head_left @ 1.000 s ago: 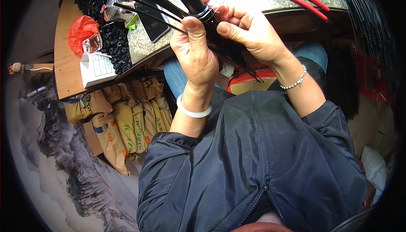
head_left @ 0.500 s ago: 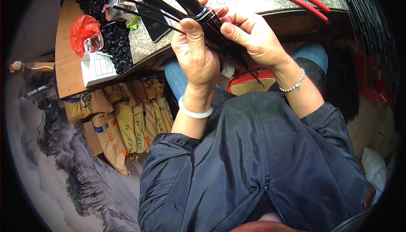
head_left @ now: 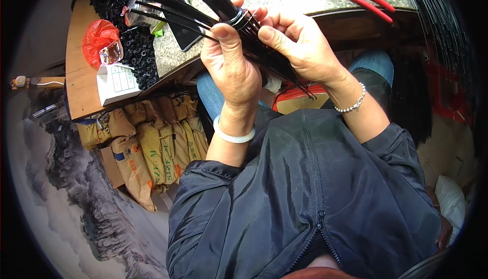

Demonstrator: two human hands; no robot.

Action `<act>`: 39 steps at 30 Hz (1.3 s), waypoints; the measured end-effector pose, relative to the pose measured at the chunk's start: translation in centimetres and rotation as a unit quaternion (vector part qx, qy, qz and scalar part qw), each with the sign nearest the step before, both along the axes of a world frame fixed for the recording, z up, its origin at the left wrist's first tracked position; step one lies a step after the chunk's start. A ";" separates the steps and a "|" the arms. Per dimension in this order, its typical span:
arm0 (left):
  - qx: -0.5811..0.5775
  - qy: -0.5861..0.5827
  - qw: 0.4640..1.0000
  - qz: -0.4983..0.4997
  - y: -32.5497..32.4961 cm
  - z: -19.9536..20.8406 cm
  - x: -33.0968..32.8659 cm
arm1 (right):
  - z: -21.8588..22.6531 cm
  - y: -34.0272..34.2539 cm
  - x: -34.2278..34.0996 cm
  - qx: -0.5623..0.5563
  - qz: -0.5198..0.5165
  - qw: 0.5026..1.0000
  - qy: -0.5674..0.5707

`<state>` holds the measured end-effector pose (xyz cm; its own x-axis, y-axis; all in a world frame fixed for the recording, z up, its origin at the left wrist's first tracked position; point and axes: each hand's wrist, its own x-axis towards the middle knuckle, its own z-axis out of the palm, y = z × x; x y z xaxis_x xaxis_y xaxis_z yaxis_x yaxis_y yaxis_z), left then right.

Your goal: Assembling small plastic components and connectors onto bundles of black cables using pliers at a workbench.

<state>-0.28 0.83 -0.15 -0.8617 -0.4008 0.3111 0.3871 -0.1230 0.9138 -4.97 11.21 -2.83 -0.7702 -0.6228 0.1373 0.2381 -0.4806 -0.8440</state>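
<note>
For steady work at the collar, we'd brace the umbrella-like black frame (head_left: 218, 0) in the left hand (head_left: 235, 73) so the ringed collar (head_left: 239, 19) doesn't twist, let the right hand (head_left: 305, 45) do the fine work one rod at a time, and go light so nothing thin bends. We'd hold the fanned rods (head_left: 203, 19) clear too. Frame sits tilted between both hands, just off the counter edge (head_left: 175, 61). Left thumb presses by the fanned rods, other fingers mostly hidden behind. Right thumb and forefinger close in beside the collar; we can't tell what they pinch.
</note>
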 end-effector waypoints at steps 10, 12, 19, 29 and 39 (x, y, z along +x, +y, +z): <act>0.021 -0.008 0.999 -0.042 -0.5 0.0 -0.2 | 0.4 0.1 0.0 -0.047 0.007 0.998 -0.047; 0.021 -0.007 0.999 -0.038 -0.4 -0.1 -0.1 | 0.6 0.0 0.3 -0.035 0.004 0.998 -0.043; 0.030 0.008 0.999 -0.022 -0.2 -0.1 -0.2 | 0.4 -0.3 0.3 -0.036 0.003 0.998 -0.055; 0.062 -0.010 0.997 -0.054 -0.4 -0.3 -0.2 | -0.7 0.0 -0.7 -0.019 0.050 0.998 -0.037; 0.083 0.022 0.994 -0.061 -0.5 -0.3 -0.8 | 0.5 -0.6 0.1 -0.056 0.001 0.997 -0.054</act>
<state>-1.07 0.36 -0.46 -0.8942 -0.3424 0.2884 0.3994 -0.3193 0.8594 -4.87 10.61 -2.32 -0.7829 -0.6100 0.1227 0.3258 -0.5699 -0.7544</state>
